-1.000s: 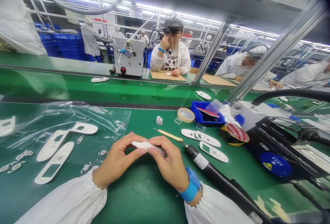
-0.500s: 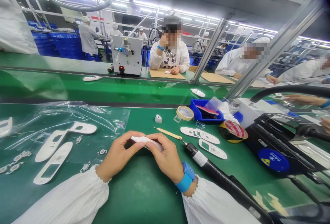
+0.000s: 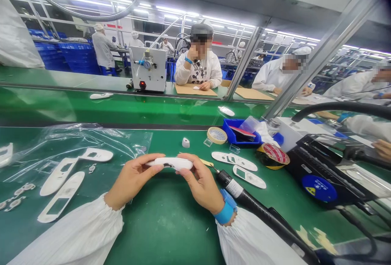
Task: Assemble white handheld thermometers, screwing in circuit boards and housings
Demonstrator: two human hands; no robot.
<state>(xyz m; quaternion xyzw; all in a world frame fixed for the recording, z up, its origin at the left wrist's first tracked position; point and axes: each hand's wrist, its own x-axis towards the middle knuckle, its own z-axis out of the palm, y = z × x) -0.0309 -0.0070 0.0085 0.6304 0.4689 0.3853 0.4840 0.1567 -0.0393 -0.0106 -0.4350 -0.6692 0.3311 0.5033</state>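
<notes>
A long white plastic housing (image 3: 173,162) is held level above the green mat, a dark opening showing on its near side. Its left end is pinched between thumb and fingers of my left hand (image 3: 130,178). My right hand (image 3: 203,181), with a blue band at the wrist, grips the other end. Behind the right fingers lies a yellow-handled tool (image 3: 206,162), partly hidden. A black electric screwdriver (image 3: 244,196) rests beside my right wrist. Just beyond the housing stands a small white cap (image 3: 185,142).
White shells (image 3: 62,198) and small parts (image 3: 14,204) lie at left near clear plastic film (image 3: 100,136). At right are more shells (image 3: 234,161), a tape roll (image 3: 216,135), a blue bin (image 3: 241,134) and a black device (image 3: 324,175). Co-workers sit across the green belt (image 3: 137,110).
The housing has been turned, so its long side and dark opening now show. My hands have moved slightly apart. White pieces on the belt have shifted left.
</notes>
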